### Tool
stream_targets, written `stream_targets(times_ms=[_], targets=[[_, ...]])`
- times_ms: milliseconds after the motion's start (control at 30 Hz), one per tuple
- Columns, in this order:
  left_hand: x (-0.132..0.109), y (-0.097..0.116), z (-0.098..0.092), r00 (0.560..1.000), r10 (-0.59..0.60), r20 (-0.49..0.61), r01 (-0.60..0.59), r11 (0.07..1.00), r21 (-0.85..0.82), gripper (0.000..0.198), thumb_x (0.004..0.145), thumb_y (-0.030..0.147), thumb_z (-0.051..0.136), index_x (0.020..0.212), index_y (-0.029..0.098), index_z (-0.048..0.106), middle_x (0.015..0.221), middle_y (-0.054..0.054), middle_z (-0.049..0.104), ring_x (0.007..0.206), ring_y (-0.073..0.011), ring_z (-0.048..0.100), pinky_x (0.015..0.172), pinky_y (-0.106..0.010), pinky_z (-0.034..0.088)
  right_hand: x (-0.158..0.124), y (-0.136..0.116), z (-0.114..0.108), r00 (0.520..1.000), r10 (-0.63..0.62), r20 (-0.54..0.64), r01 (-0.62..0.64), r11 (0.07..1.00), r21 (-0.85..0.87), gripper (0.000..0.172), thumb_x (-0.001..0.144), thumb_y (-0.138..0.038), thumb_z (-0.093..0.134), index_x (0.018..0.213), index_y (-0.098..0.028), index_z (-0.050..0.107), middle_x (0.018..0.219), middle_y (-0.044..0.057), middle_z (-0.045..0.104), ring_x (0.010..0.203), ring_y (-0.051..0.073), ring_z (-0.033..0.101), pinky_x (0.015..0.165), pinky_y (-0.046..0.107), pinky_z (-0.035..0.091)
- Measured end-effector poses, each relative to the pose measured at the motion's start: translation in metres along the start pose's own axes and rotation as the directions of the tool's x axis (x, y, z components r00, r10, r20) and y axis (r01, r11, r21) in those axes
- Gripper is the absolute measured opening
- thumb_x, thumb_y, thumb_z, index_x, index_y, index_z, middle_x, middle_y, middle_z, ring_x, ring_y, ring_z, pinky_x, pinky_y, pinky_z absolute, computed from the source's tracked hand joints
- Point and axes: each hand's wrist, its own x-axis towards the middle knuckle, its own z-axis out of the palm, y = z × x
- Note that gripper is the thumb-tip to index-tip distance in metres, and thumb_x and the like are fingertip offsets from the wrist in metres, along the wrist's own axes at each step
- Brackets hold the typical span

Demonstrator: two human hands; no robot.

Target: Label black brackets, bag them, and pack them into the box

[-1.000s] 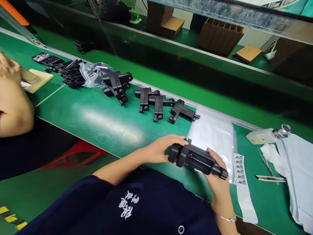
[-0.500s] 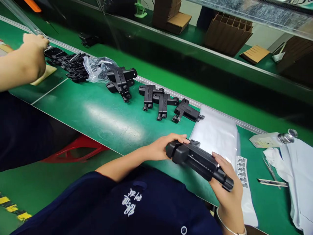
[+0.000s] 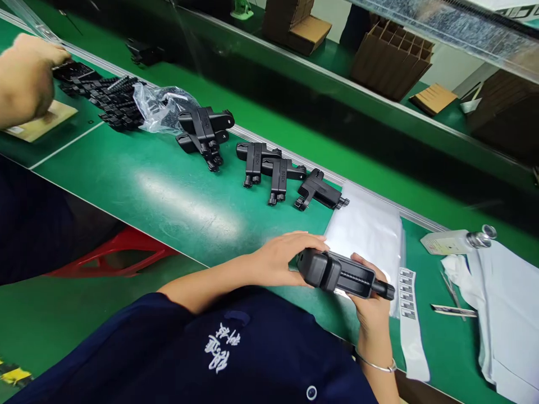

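Between both hands I hold a black clamp [image 3: 356, 278] above the bench's front edge, its slot with a threaded rod facing up and its knob pointing right. My left hand [image 3: 286, 259] grips the thick jaw end. My right hand [image 3: 370, 303] is wrapped around the knob end from behind and below; some of its fingers are hidden. Beyond them lie a single black clamp [image 3: 320, 189], an overlapping pair of clamps [image 3: 278, 178] marked BOSCH, and a stacked group of clamps [image 3: 205, 132]. A stack of clear plastic bags [image 3: 366, 219] lies just behind my hands.
A label strip [image 3: 407, 303], tweezers [image 3: 452, 294], a clear bottle [image 3: 450, 242] and white sheets [image 3: 509, 314] lie at right. At left are a crumpled plastic bag [image 3: 164, 106], a pile of black parts [image 3: 105, 95] and another person's hand [image 3: 31, 73]. A red stool [image 3: 113, 255] stands below.
The clamp has turned in my hands, so its slot and threaded rod now show more fully and it lies more level. My right hand has moved left and up. The other person's hand has shifted left.
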Motion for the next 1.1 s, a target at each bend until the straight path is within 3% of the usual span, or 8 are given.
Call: stream_targets(times_ms=[367, 533, 800, 900, 1000, 1100], targets=[[-0.004, -0.011, 0.002, 0.994, 0.107, -0.014, -0.108, 0.992, -0.071, 0.043, 0.081, 0.033, 0.075, 0.117, 0.026, 0.053, 0.131, -0.011, 0.067, 0.133, -0.0316, 0.056, 0.110, -0.054, 0.042, -0.006, -0.019, -0.013, 0.996, -0.086, 0.003, 0.086, 0.994, -0.061, 0.049, 0.073, -0.033, 0.084, 0.118, -0.028, 0.067, 0.124, 0.010, 0.070, 0.112, 0.032, 0.068, 0.094, 0.052, 0.058], [-0.008, -0.009, 0.003, 0.986, 0.166, -0.010, -0.166, 0.985, 0.046, 0.039, 0.086, 0.024, 0.067, 0.120, 0.026, 0.048, 0.132, -0.010, 0.068, 0.133, -0.0290, 0.056, 0.115, -0.055, 0.036, -0.004, -0.013, -0.007, 0.994, -0.109, 0.005, 0.109, 0.994, -0.022, 0.048, 0.075, -0.033, 0.083, 0.119, -0.028, 0.066, 0.129, 0.011, 0.068, 0.118, 0.032, 0.066, 0.096, 0.053, 0.057], [-0.011, -0.005, 0.005, 0.968, 0.243, 0.061, -0.251, 0.948, 0.196, 0.044, 0.092, 0.021, 0.059, 0.133, 0.026, 0.041, 0.137, -0.011, 0.064, 0.138, -0.0250, 0.052, 0.119, -0.052, 0.030, -0.005, 0.008, -0.002, 0.998, -0.062, -0.032, 0.061, 0.998, -0.007, 0.055, 0.073, -0.036, 0.084, 0.123, -0.026, 0.065, 0.126, 0.011, 0.070, 0.110, 0.031, 0.070, 0.092, 0.052, 0.058], [-0.009, -0.007, 0.005, 0.981, 0.188, 0.051, -0.193, 0.973, 0.125, 0.047, 0.090, 0.024, 0.062, 0.133, 0.027, 0.043, 0.138, -0.010, 0.064, 0.137, -0.0271, 0.052, 0.119, -0.053, 0.030, -0.007, -0.003, -0.007, 0.995, -0.095, -0.027, 0.094, 0.994, -0.047, 0.054, 0.074, -0.036, 0.084, 0.124, -0.026, 0.066, 0.129, 0.011, 0.068, 0.116, 0.033, 0.067, 0.096, 0.053, 0.057], [-0.007, -0.015, 0.004, 0.996, 0.078, 0.031, -0.077, 0.996, -0.034, 0.057, 0.081, 0.030, 0.074, 0.132, 0.027, 0.048, 0.138, -0.012, 0.062, 0.137, -0.0315, 0.052, 0.115, -0.051, 0.037, -0.011, -0.027, -0.012, 0.983, -0.186, -0.011, 0.183, 0.977, -0.112, 0.049, 0.077, -0.031, 0.081, 0.123, -0.028, 0.067, 0.128, 0.010, 0.069, 0.119, 0.033, 0.064, 0.096, 0.053, 0.056], [-0.006, -0.024, 0.003, 0.999, 0.040, 0.009, -0.038, 0.986, -0.162, 0.061, 0.075, 0.025, 0.079, 0.129, 0.027, 0.052, 0.135, -0.011, 0.063, 0.137, -0.0330, 0.052, 0.111, -0.049, 0.042, -0.014, -0.050, -0.014, 0.962, -0.270, 0.034, 0.272, 0.943, -0.194, 0.048, 0.080, -0.023, 0.077, 0.127, -0.029, 0.066, 0.124, 0.009, 0.070, 0.115, 0.031, 0.066, 0.094, 0.050, 0.057]])
